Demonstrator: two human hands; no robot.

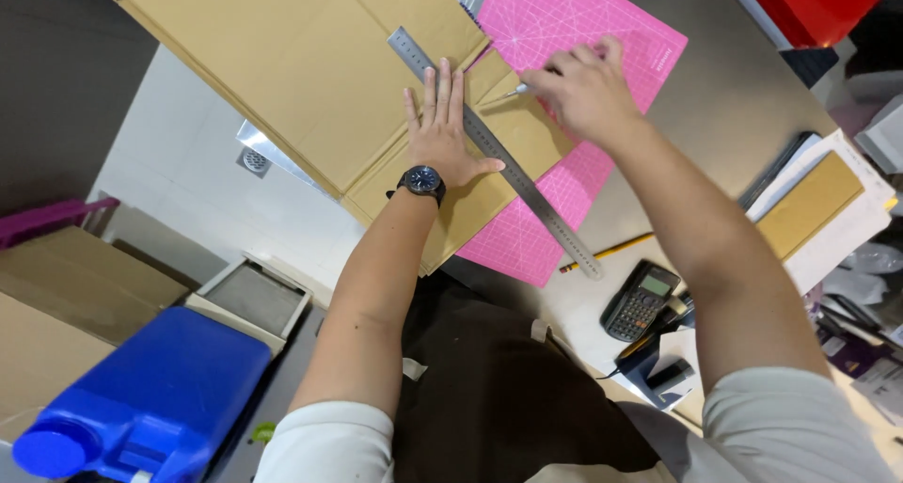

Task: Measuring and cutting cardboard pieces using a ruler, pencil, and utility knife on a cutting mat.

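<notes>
Covering grey table (715,116): pink mat (564,22), cardboard (301,69); white floor (188,173) beside.

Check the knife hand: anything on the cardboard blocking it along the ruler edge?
Nothing visible does. The right hand holds the knife with its tip at the ruler, which the left hand presses flat on the cardboard. The left fingers lie on the ruler's other side, and the cardboard along the knife's side is bare.
</notes>
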